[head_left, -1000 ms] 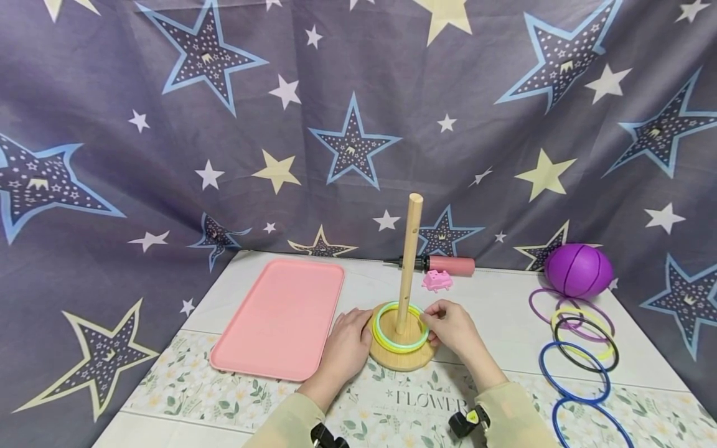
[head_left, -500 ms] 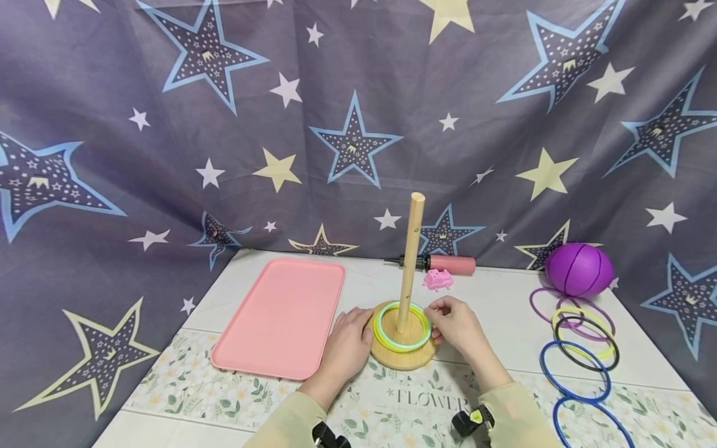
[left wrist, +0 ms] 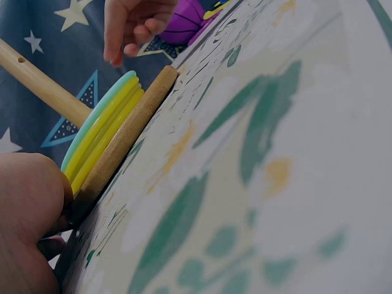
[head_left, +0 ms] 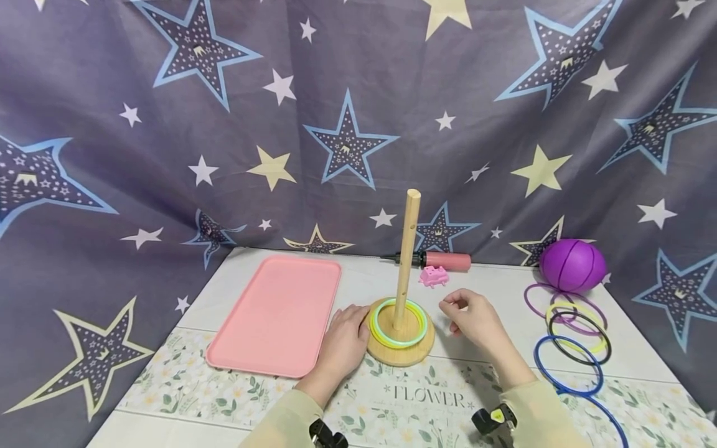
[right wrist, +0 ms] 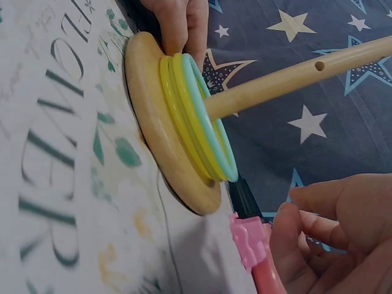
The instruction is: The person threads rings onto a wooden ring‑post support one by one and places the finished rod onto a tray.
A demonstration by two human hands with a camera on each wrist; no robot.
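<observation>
A wooden peg stand (head_left: 407,249) stands upright, its round base (head_left: 399,356) on the table. Round the foot of the peg lie a mint green ring (head_left: 383,336) on top and yellow rings (right wrist: 185,128) beneath. My left hand (head_left: 343,341) holds the left edge of the base with thumb and fingers; some fingertips are hidden. To the right of the base my right hand (head_left: 476,320) hovers apart from the rings, fingers loosely curled, with nothing between them.
A pink tray (head_left: 277,317) lies at the left. Behind the stand are a pink toy (head_left: 434,276) and a hand pump (head_left: 446,261). On the right lie a purple ball (head_left: 572,266), a black ring (head_left: 607,348), blue rings (head_left: 600,376) and more rings in purple and yellow.
My right hand has let go of the mint green ring and moved away to the right. My left hand stays at the base. The rings lie as before round the peg.
</observation>
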